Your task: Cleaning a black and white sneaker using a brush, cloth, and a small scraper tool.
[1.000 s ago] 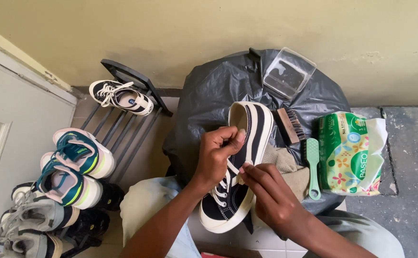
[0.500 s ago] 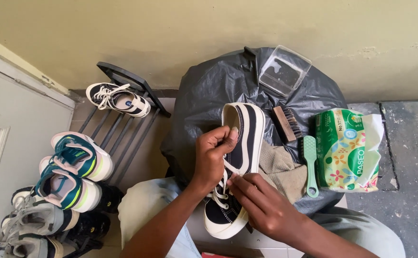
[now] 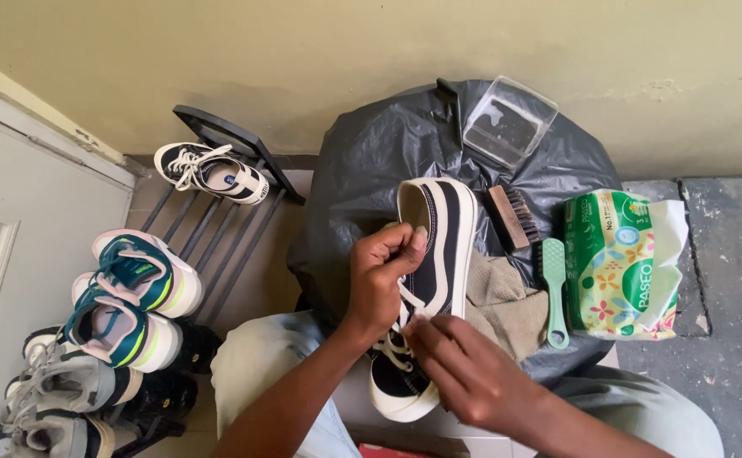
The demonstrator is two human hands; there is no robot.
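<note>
My left hand [image 3: 381, 280] grips the black sneaker's [image 3: 435, 254] collar over the black bag [image 3: 371, 161]; my right hand [image 3: 464, 369] pinches its white lace [image 3: 398, 339].

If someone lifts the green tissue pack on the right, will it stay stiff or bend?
The green tissue pack would probably sag: its thin wrapper looks crumpled and torn open at the right edge. It is likely light for its size, and being flat, it should slide, not roll.

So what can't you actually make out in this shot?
- Head view: the black sneaker's laces lie partly behind the left hand and right hand.
- Shoe rack: its lower end is cut off by the frame edge.
- Clear plastic box: contents unreadable through glare.
</note>
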